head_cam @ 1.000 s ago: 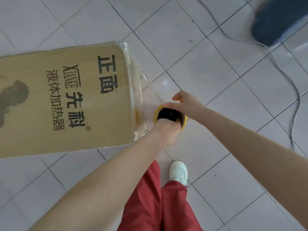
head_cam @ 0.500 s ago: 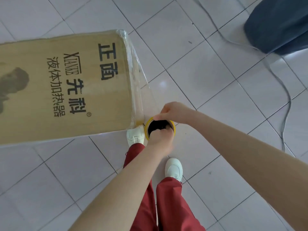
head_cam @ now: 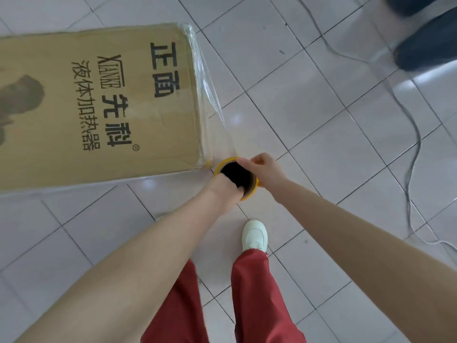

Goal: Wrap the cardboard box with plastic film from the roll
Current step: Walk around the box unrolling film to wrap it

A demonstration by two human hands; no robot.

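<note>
Cardboard box [head_cam: 99, 107] lies flat on the tiled floor [head_cam: 321, 120], left of centre, with its printed face up. Black Chinese lettering and "XIANKE" run sideways across it.

Plastic film [head_cam: 210, 100] clings to the box's right edge. It stretches in a clear, wrinkled sheet from the far right corner down to the roll [head_cam: 248, 188].

The roll stands on end just beside the box's near right corner. Its rim is yellow and its core is dark.

Left hand [head_cam: 223, 191] grips the roll's near rim. The fingers are curled together down into the core, and the tips are hidden inside.

Right hand [head_cam: 265, 169] holds the far right rim. The fingers are bent close together over the edge. Cannot tell where the thumb lies.

Nearer in view are red trousers [head_cam: 259, 293] and one white shoe [head_cam: 254, 235].

A grey cable [head_cam: 410, 169] snakes along the right side. A dark blue shape [head_cam: 425, 45] sits at far right, too blurred to identify.
</note>
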